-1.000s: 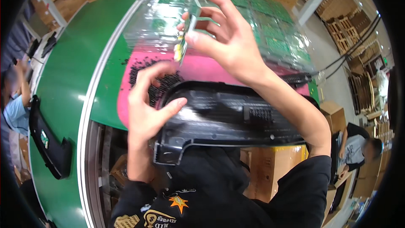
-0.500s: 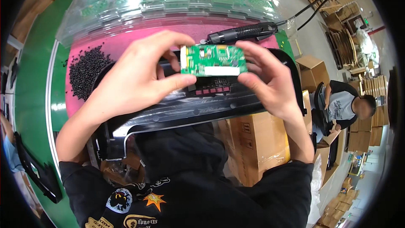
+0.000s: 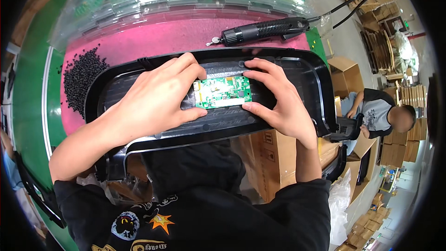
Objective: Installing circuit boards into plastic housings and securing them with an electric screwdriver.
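A green circuit board [image 3: 224, 94] with a white strip along its near edge lies low inside a long black plastic housing [image 3: 299, 72]. My left hand [image 3: 162, 95] holds the board's left end, its thumb at the near corner and its fingers at the far one. At the right end my right hand [image 3: 281, 100] has its thumb on the near corner, with the fingers curled by the far corner. Whether the board sits flat on the housing floor cannot be made out.
Beyond the housing a black electric screwdriver [image 3: 265, 31] lies on the pink mat [image 3: 139, 37], its cable running off right. Small black screws [image 3: 83, 81] are heaped at left. Clear plastic trays [image 3: 186, 0] of boards stand behind. A cardboard box [image 3: 274, 162] and a co-worker [image 3: 378, 111] are at right.
Both hands have lowered the circuit board from above the housing down into it. The small dark parts seen beneath the board before are now covered.
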`<state>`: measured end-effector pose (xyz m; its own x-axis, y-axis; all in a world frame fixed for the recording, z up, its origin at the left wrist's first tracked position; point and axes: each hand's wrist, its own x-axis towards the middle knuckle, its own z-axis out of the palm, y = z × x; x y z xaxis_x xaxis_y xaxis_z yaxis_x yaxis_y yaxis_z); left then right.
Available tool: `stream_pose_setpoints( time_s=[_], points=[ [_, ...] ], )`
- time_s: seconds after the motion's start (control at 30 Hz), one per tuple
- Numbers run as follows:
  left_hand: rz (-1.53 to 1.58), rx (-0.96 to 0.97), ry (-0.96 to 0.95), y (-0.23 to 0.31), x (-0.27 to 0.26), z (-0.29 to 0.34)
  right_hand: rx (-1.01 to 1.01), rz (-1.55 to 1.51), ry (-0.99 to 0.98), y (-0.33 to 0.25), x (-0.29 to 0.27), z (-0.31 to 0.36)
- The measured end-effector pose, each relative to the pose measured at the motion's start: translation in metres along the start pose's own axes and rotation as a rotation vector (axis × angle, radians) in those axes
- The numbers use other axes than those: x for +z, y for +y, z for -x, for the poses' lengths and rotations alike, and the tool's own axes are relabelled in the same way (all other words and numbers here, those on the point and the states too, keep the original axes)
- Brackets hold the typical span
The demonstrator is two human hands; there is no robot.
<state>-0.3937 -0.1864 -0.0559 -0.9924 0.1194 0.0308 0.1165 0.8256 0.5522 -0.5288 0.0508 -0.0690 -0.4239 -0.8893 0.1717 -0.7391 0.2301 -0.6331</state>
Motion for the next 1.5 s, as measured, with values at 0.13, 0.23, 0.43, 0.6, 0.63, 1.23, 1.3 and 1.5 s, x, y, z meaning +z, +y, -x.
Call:
stream_pose_setpoints(
  time_s=[0.13,0.23,0.43,0.6,0.63,1.23,1.3,1.5],
  points=[
    [-0.022,0.006,0.007,0.0,0.003,0.001,0.002,0.018,-0.012,-0.001,-0.001,0.0],
    [-0.019,0.015,0.004,0.001,0.003,0.001,0.005,0.024,-0.012,-0.003,-0.001,0.002],
    [-0.038,0.068,0.018,-0.002,0.003,0.003,0.015,0.028,-0.02,-0.005,0.0,0.0],
    [0.001,0.003,0.02,0.003,-0.015,0.016,-0.008,0.026,-0.002,-0.01,0.0,-0.003],
    [0.034,-0.058,-0.002,0.007,-0.024,0.021,-0.008,0.016,0.019,-0.011,0.0,-0.004],
    [-0.338,-0.421,0.379,-0.104,-0.055,0.114,0.425,-0.014,0.157,0.084,-0.106,-0.055],
    [-0.325,-0.388,0.477,-0.107,-0.053,0.115,0.556,-0.036,0.164,0.074,-0.097,-0.07],
    [-0.316,-0.419,0.603,-0.11,-0.058,0.107,-0.032,-0.301,0.828,0.02,-0.056,-0.108]
  ],
)
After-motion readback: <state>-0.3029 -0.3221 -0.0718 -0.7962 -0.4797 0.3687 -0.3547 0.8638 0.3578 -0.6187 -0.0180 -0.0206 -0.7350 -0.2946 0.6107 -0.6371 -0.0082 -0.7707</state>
